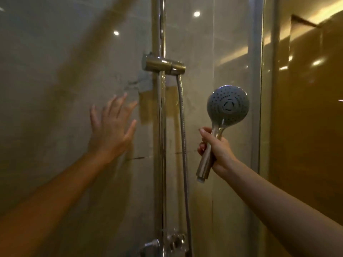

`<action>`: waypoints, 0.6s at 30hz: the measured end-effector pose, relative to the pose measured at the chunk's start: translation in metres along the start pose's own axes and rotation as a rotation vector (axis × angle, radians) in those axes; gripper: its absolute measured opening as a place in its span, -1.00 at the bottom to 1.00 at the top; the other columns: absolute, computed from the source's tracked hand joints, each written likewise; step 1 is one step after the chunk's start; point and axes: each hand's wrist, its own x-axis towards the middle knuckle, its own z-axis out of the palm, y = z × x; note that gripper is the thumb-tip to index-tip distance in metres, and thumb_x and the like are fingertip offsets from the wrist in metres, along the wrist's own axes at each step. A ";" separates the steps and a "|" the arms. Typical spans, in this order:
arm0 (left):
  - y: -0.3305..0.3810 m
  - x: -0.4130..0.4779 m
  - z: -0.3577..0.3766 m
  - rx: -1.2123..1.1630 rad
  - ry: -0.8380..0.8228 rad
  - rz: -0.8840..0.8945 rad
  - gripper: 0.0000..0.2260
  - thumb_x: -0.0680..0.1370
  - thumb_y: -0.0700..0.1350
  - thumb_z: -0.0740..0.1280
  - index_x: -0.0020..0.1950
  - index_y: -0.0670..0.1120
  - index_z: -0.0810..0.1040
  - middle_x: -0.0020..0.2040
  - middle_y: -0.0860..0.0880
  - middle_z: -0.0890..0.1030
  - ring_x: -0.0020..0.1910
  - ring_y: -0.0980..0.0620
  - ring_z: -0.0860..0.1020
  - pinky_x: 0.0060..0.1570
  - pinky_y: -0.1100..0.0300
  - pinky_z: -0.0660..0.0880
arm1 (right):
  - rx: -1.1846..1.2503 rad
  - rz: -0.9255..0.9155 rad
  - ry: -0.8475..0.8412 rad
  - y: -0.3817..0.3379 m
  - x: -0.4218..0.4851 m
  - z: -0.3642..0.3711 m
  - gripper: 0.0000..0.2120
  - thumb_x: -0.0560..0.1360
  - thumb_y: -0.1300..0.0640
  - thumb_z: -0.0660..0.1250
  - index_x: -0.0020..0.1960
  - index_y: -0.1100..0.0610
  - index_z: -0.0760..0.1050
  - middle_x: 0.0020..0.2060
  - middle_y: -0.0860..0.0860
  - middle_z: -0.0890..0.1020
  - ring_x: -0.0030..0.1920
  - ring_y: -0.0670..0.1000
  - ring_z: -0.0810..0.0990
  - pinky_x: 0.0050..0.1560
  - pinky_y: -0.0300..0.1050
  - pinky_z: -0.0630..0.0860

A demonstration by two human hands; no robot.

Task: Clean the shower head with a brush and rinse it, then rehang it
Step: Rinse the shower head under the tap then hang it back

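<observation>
The shower head (228, 106) is round with a grey spray face turned toward me and a chrome handle below it. My right hand (216, 152) grips that handle, holding the head upright to the right of the rail. The bottom end of the handle shows bare, with no hose on it. The chrome holder bracket (164, 65) sits on the vertical rail (160, 127), and the metal hose (182, 127) hangs down from it. My left hand (111, 128) is raised with fingers spread in front of the tiled wall, left of the rail, holding nothing. No brush is in view.
The tap fittings (167, 243) sit at the bottom of the rail. A glass shower panel (259, 108) stands close on the right, just behind the shower head. The tiled wall (55, 89) fills the left side.
</observation>
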 end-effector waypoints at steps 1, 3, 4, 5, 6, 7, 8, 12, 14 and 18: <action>-0.007 0.014 0.004 0.056 -0.036 0.012 -0.55 0.55 0.07 0.10 0.45 0.09 0.24 0.52 -0.04 0.19 0.51 -0.06 0.10 0.37 -0.30 -0.09 | -0.015 -0.033 -0.020 -0.009 0.010 0.008 -0.75 0.48 0.21 0.40 0.15 0.17 0.53 -0.26 0.03 0.53 -0.30 -0.05 0.53 -0.18 -0.13 0.55; -0.019 0.032 0.018 0.183 -0.108 0.016 -0.52 0.59 0.11 0.03 0.51 0.12 0.05 0.57 -0.02 0.03 0.54 -0.06 -0.06 0.36 -0.34 -0.15 | -0.067 -0.093 -0.054 -0.024 0.030 0.026 -0.78 0.50 0.21 0.37 0.15 0.16 0.57 -0.13 0.07 0.60 -0.13 -0.01 0.59 -0.09 -0.12 0.57; -0.025 0.035 0.027 0.242 -0.112 0.023 -0.50 0.59 0.13 0.00 0.52 0.13 -0.02 0.57 -0.01 -0.03 0.53 -0.05 -0.11 0.35 -0.35 -0.16 | -0.092 -0.119 -0.057 -0.030 0.040 0.033 -0.78 0.51 0.20 0.37 0.15 0.14 0.58 -0.05 0.07 0.62 -0.04 0.01 0.62 -0.07 -0.11 0.58; -0.029 0.035 0.036 0.292 -0.097 0.033 -0.48 0.58 0.13 -0.01 0.53 0.13 -0.05 0.58 -0.02 -0.04 0.53 -0.04 -0.13 0.35 -0.35 -0.16 | -0.102 -0.137 -0.058 -0.036 0.051 0.040 -0.78 0.50 0.19 0.37 0.15 0.13 0.59 0.02 0.07 0.64 0.04 0.03 0.63 -0.04 -0.08 0.60; -0.032 0.034 0.041 0.327 -0.067 0.040 -0.46 0.56 0.14 -0.01 0.53 0.12 -0.03 0.57 -0.02 -0.02 0.52 -0.03 -0.11 0.36 -0.33 -0.16 | -0.097 -0.151 -0.064 -0.041 0.060 0.047 -0.77 0.50 0.17 0.38 0.15 0.11 0.59 0.05 0.07 0.65 0.07 0.05 0.64 -0.02 -0.05 0.61; -0.032 0.035 0.044 0.350 -0.037 0.043 -0.45 0.55 0.15 -0.01 0.53 0.11 0.00 0.57 -0.02 0.01 0.52 -0.04 -0.09 0.36 -0.31 -0.17 | -0.082 -0.160 -0.075 -0.046 0.069 0.052 -0.77 0.50 0.17 0.38 0.15 0.10 0.59 0.06 0.08 0.65 0.08 0.07 0.64 0.01 -0.03 0.61; -0.033 0.035 0.046 0.363 -0.017 0.044 -0.45 0.55 0.15 -0.01 0.53 0.11 0.02 0.57 -0.02 0.03 0.52 -0.04 -0.07 0.37 -0.28 -0.18 | -0.072 -0.161 -0.096 -0.050 0.077 0.057 -0.77 0.50 0.16 0.38 0.16 0.10 0.58 0.06 0.08 0.66 0.07 0.08 0.65 0.04 0.00 0.61; -0.030 0.034 0.044 0.357 0.031 0.052 -0.46 0.54 0.14 0.02 0.52 0.10 0.08 0.55 -0.03 0.11 0.51 -0.05 -0.01 0.38 -0.23 -0.15 | -0.068 -0.107 -0.273 -0.055 0.092 0.070 -0.74 0.50 0.17 0.36 0.19 0.11 0.55 0.02 0.11 0.70 0.05 0.08 0.68 0.02 0.01 0.61; -0.031 0.034 0.044 0.372 0.021 0.047 -0.46 0.54 0.15 0.02 0.52 0.10 0.09 0.55 -0.03 0.13 0.51 -0.05 0.02 0.38 -0.23 -0.13 | -0.055 -0.106 -0.288 -0.054 0.096 0.076 -0.76 0.49 0.20 0.37 0.16 0.11 0.53 -0.04 0.10 0.72 -0.03 0.04 0.70 -0.03 -0.05 0.61; -0.031 0.034 0.041 0.386 0.000 0.049 -0.45 0.54 0.16 0.01 0.52 0.11 0.06 0.56 -0.02 0.11 0.52 -0.04 0.01 0.39 -0.22 -0.13 | -0.002 -0.172 -0.250 -0.056 0.103 0.083 -0.79 0.49 0.23 0.37 0.12 0.11 0.55 -0.09 0.07 0.71 -0.14 -0.05 0.69 -0.03 -0.15 0.61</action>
